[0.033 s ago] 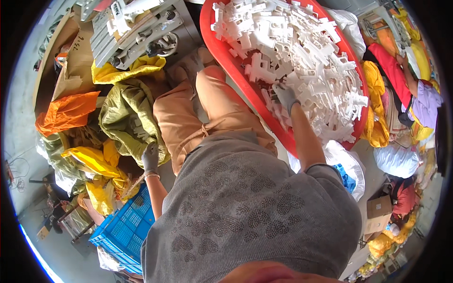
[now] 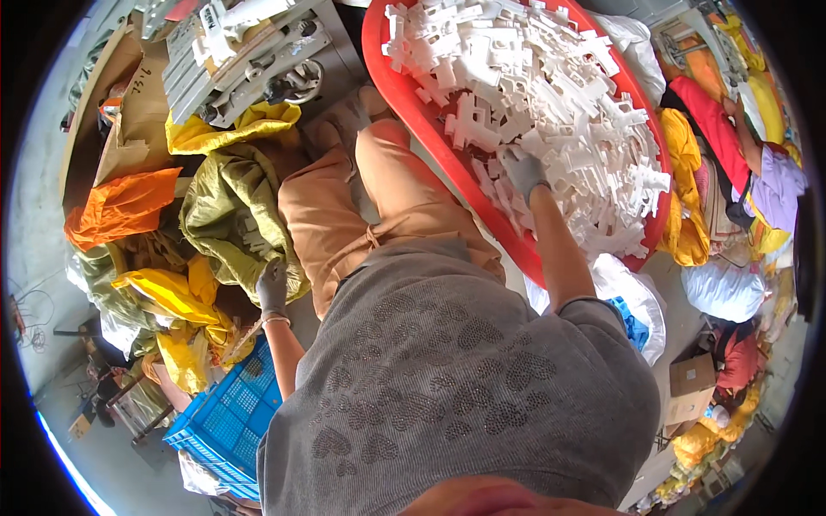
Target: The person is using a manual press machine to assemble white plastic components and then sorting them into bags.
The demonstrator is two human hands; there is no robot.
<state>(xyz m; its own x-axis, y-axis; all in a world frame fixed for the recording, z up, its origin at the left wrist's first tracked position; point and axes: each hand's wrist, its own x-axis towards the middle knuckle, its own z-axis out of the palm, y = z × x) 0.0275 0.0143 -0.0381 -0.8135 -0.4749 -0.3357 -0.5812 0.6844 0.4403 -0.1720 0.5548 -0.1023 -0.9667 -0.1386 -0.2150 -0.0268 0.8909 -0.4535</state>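
Note:
A long red tub (image 2: 379, 39) heaped with white plastic parts (image 2: 568, 129) stands ahead and to the right. Several of the parts have a toy-pistol outline. My right hand (image 2: 521, 170), in a grey glove, reaches over the tub's near side, its fingers curled down among the parts. What lies under those fingers is hidden. On the left, my left hand (image 2: 273, 288), also gloved, is closed at the near rim of an olive woven sack (image 2: 211, 193). A few pale parts show inside the sack's opening.
A blue plastic crate (image 2: 219, 421) sits by my left forearm. Yellow sacks (image 2: 163, 297) and an orange sack (image 2: 120, 211) lie at left, near a cardboard box (image 2: 138, 129). A grey metal machine (image 2: 258, 60) stands ahead. Another person's arm (image 2: 747, 138) shows at far right.
My right hand has shifted slightly, its fingers now curled more over the parts. The left hand stays at the sack's rim.

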